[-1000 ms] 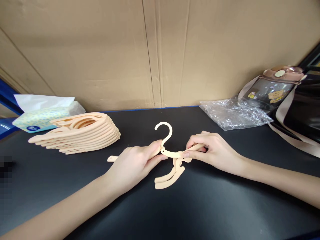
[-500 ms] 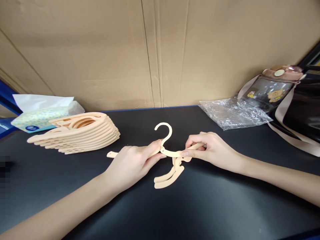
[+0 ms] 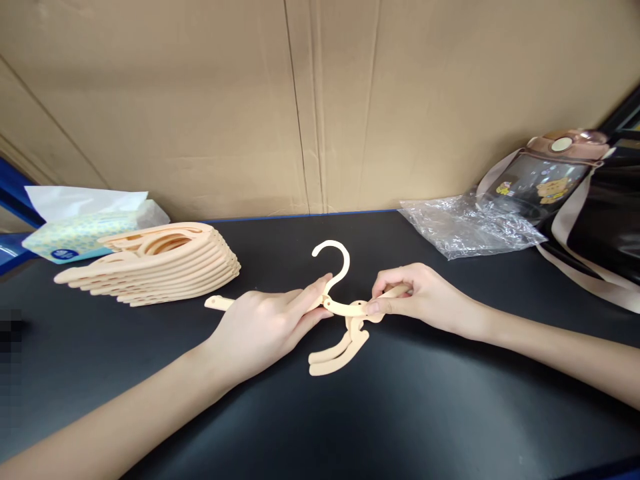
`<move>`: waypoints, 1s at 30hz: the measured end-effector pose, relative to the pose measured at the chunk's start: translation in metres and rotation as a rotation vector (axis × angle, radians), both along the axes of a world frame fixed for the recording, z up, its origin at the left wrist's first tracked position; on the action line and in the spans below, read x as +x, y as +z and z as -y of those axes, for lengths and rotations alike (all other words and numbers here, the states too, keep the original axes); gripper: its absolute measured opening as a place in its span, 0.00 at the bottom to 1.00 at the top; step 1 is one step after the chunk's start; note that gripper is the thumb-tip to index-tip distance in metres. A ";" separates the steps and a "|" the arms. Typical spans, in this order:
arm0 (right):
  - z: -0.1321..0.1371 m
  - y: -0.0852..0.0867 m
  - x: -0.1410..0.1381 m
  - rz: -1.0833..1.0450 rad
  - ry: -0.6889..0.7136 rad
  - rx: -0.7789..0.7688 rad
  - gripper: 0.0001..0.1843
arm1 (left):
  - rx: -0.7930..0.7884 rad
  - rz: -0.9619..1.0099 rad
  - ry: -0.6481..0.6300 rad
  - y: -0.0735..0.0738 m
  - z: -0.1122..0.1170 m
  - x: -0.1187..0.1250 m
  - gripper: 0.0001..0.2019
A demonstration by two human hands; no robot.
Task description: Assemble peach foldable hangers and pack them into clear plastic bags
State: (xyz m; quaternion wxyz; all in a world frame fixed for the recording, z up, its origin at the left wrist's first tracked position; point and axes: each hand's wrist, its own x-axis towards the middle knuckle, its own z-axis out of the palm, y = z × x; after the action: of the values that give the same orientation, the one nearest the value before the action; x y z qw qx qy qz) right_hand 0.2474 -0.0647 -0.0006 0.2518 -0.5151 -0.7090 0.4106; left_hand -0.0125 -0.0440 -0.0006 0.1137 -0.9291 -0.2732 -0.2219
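A cream folding clothes hanger is held between both hands, low over the black table. Its hook curves up and opens to the left, and two curved arm pieces hang below, pointing left. My left hand is closed around the part left of the hook joint, and a straight end sticks out past it on the left. With thumb and fingers, my right hand pinches the right side, where another straight piece runs under the fingers. The palms hide some of the joints.
To the left lies a stack of folded cream hangers, in front of a tissue pack. Clear plastic wrap, a strapped water bottle and a dark bag are at the right. A cardboard wall stands behind the black table.
The hook has tilted slightly to the right and up, and the straight end past my left hand has shifted a little left and up. Both hands keep their hold.
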 end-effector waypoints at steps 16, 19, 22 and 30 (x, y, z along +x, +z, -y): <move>-0.001 -0.002 0.001 -0.102 -0.003 -0.074 0.17 | -0.054 0.013 -0.011 -0.002 0.001 0.001 0.20; -0.001 -0.002 0.001 -0.136 0.000 -0.087 0.15 | -0.052 0.017 -0.013 -0.002 0.001 0.000 0.20; -0.001 -0.002 0.001 -0.161 0.000 -0.097 0.15 | -0.075 0.000 0.005 -0.002 0.002 0.000 0.20; -0.002 -0.001 0.000 -0.218 0.008 -0.117 0.14 | -0.051 0.007 -0.026 -0.003 0.001 0.000 0.21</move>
State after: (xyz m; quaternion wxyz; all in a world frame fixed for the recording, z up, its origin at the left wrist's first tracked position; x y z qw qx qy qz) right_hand 0.2474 -0.0627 -0.0019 0.2952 -0.4784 -0.6544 0.5057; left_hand -0.0124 -0.0452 -0.0038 0.0861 -0.9343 -0.2672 -0.2196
